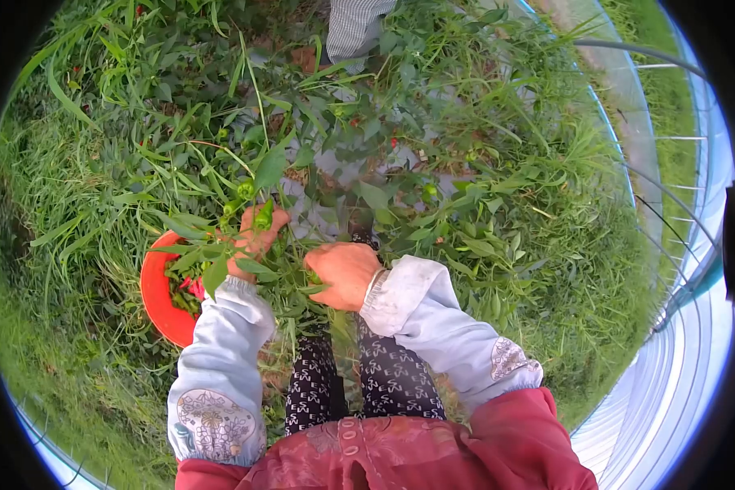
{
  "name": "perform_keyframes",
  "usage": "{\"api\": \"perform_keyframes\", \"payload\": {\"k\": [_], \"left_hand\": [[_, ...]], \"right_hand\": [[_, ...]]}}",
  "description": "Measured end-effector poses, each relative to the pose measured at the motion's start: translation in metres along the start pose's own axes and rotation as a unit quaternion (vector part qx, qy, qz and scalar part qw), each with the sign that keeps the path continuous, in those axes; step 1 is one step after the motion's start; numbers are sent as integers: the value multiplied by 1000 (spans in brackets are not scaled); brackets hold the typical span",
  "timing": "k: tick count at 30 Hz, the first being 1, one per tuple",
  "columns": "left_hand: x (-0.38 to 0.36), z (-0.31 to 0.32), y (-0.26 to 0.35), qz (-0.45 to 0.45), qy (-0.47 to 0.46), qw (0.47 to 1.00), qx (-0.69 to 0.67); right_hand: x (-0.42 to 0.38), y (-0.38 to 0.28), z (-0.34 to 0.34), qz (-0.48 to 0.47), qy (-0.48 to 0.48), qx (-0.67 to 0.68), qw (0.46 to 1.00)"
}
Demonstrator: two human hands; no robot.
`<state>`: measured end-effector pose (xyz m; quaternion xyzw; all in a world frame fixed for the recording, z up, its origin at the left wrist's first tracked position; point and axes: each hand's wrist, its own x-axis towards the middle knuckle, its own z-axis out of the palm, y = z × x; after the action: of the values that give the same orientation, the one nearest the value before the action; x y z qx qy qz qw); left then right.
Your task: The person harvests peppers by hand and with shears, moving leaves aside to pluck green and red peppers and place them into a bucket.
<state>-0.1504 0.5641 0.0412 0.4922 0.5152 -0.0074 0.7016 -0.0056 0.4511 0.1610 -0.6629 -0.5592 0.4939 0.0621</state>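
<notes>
My left hand (257, 235) is partly covered by leaves, its fingers curled around a green pepper (263, 216) among the stems. Another green pepper (246, 189) hangs just above it. Close by on the right, my right hand (347, 274) is closed among the leaves of the same plant, and a bit of green shows at its fingertips; what it grips is hidden. To the left of my left hand, a red bucket (165, 309) stands in the grass with green peppers (183, 296) and something pinkish-red inside. Leaves cover part of its rim.
Pepper plants (474, 224) and tall grass (73, 188) surround me, with grey ground sheeting (335, 167) between rows. A person's patterned leg or sleeve (355, 31) is at the top. Metal hoops (670, 196) and plastic film (690, 367) curve along the right.
</notes>
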Motion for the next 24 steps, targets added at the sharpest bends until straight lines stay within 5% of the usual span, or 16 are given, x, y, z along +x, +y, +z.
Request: {"api": "perform_keyframes", "payload": {"k": [4, 10, 12, 14, 17, 19, 22, 23, 24], "left_hand": [[19, -9, -42, 64, -13, 997, 35], [6, -2, -9, -21, -11, 998, -65], [-4, -1, 1, -9, -1, 998, -61], [-6, -3, 6, -11, -4, 994, 112], [-2, -1, -22, 39, -7, 995, 90], [-5, -1, -31, 59, -3, 997, 47], [-38, 9, -11, 90, -29, 951, -295], [-33, 0, -8, -14, -58, 963, -263], [-28, 0, -11, -16, -57, 963, -264]], "right_hand": [[-13, -3, 1, 44, 43, 64, 996], [-25, 1, 7, 26, 109, 89, 990], [-12, 15, 5, 99, 136, 342, 924], [4, 20, 0, 88, 140, 359, 918], [28, 12, -7, -73, 243, 153, 955], [39, 3, -2, -70, 231, 89, 966], [49, -7, 7, -71, 201, 0, 977], [51, -10, 9, -63, 205, -13, 977], [53, -12, 9, -55, 211, -27, 976]]}}
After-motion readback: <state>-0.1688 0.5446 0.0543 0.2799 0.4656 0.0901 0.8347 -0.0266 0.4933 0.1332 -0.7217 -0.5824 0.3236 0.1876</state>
